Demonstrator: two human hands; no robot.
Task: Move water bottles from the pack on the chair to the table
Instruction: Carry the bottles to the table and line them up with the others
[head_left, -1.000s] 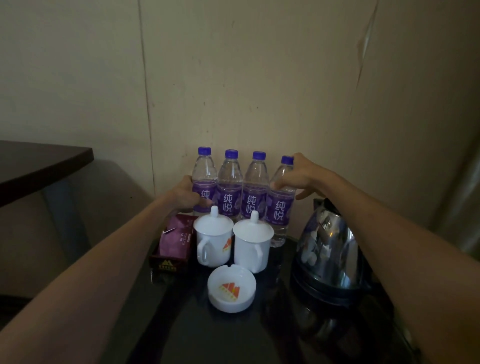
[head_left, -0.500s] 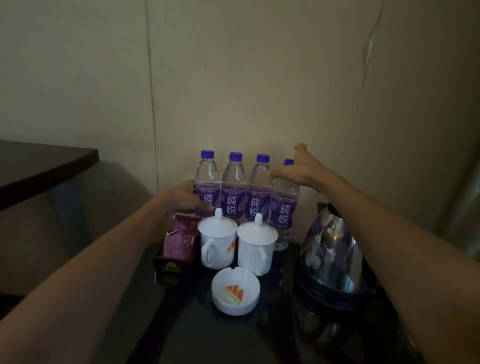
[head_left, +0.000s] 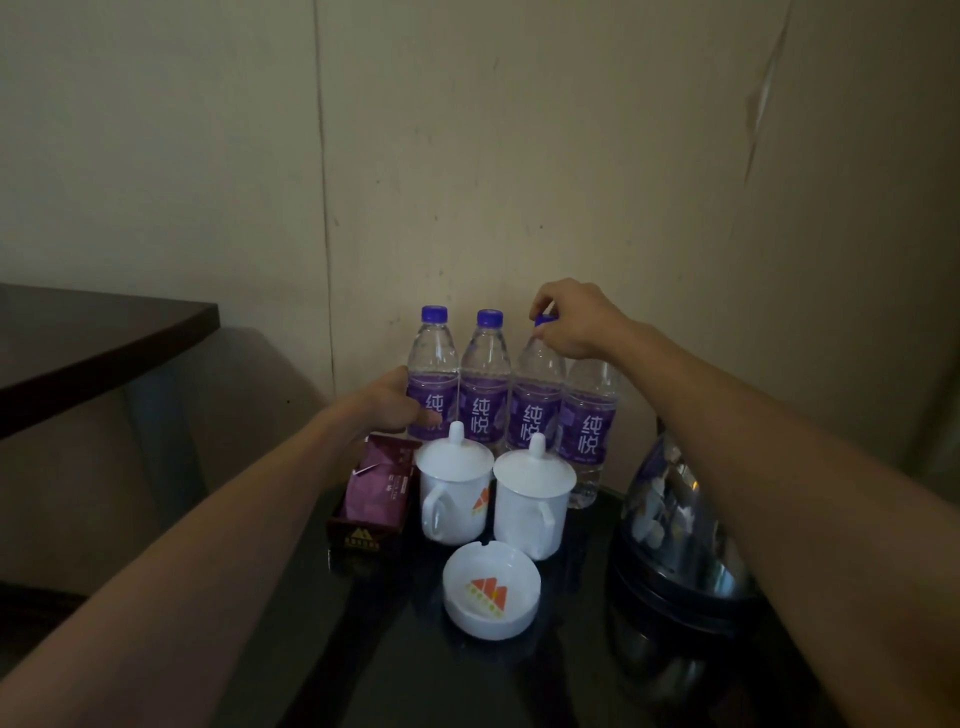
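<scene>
Four water bottles (head_left: 483, 387) upright in a row at the far edge of the dark table (head_left: 395, 665), against the wall, touching side by side. Left hand (head_left: 392, 402) wrapped around the label of the leftmost bottle (head_left: 434, 364); right hand (head_left: 576, 317) pinching the purple cap of the third bottle (head_left: 535, 395). Nearer: two lidded white mugs (head_left: 530, 499), white ashtray (head_left: 491, 590), tea box (head_left: 371, 499) left, kettle (head_left: 675, 525) right.

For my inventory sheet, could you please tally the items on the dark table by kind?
Water bottles: 4
Lidded white mugs: 2
White ashtray: 1
Kettle: 1
Box of purple sachets: 1
Total: 9
</scene>
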